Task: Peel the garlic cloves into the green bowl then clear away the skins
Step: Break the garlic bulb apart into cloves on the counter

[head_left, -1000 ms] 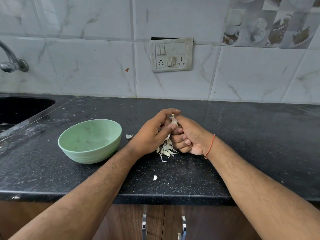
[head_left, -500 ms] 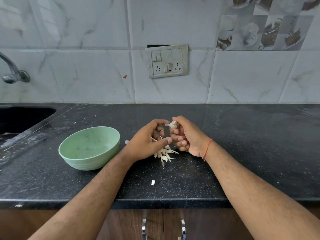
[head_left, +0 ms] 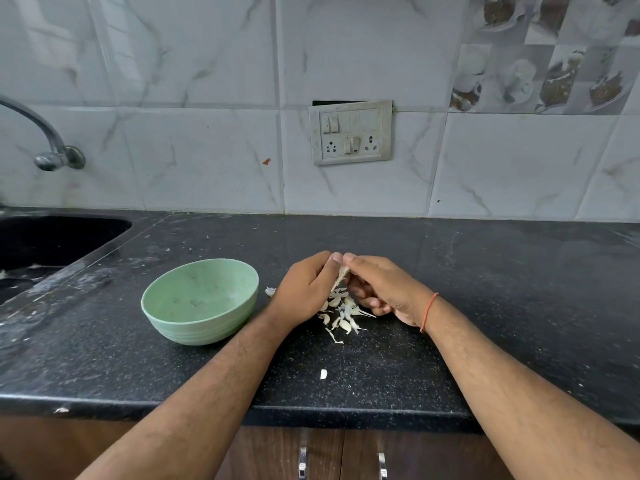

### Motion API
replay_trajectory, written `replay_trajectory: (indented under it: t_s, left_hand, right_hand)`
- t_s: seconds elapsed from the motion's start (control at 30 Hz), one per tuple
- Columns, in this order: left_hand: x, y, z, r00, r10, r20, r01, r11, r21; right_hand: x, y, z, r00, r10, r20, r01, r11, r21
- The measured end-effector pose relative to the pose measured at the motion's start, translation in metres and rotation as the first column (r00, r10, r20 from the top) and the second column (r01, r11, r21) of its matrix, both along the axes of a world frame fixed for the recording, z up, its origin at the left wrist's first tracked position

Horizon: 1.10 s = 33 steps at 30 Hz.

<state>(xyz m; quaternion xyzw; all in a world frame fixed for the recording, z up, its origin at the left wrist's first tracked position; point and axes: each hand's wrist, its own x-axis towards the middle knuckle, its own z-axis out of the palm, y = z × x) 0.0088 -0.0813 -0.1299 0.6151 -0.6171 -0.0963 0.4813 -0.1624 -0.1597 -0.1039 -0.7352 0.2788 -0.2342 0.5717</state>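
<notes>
A pale green bowl [head_left: 200,299] stands on the black counter [head_left: 485,306], left of my hands; I see no cloves inside it. My left hand [head_left: 304,289] and my right hand [head_left: 377,285] meet fingertip to fingertip above a small pile of garlic cloves and skins [head_left: 341,313]. Both pinch one garlic clove [head_left: 342,273] between them, its skin hanging down. My palms hide most of that clove.
A loose bit of skin [head_left: 270,291] lies between bowl and left hand, another scrap [head_left: 323,374] nearer the counter's front edge. A dark sink [head_left: 52,244] with a tap [head_left: 52,147] is at the far left. A switch panel [head_left: 351,133] sits on the tiled wall.
My hands, apart half a second ago with the clove in the right fingers, have come together again on the clove. The camera has tilted up slightly.
</notes>
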Motion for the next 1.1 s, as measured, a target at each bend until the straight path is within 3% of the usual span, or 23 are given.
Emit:
replay_trajectory:
  t_s: [0.13, 0.57, 1.1]
  left_hand:
    - [0.001, -0.005, 0.001, 0.999, 0.045, -0.014, -0.045, 0.998, -0.036]
    - [-0.003, -0.007, 0.005, 0.996, 0.08, -0.031, -0.084, 0.984, -0.157]
    - [0.001, -0.009, 0.005, 0.993, 0.114, 0.0, -0.113, 0.988, -0.101]
  right_hand:
    - [0.001, 0.002, 0.001, 0.998, -0.042, 0.051, 0.046, 0.996, -0.075]
    - [-0.001, 0.001, 0.003, 0.971, -0.107, 0.215, 0.098, 0.994, 0.05]
    - [0.003, -0.006, -0.005, 0.984, -0.13, 0.119, 0.146, 0.979, -0.143]
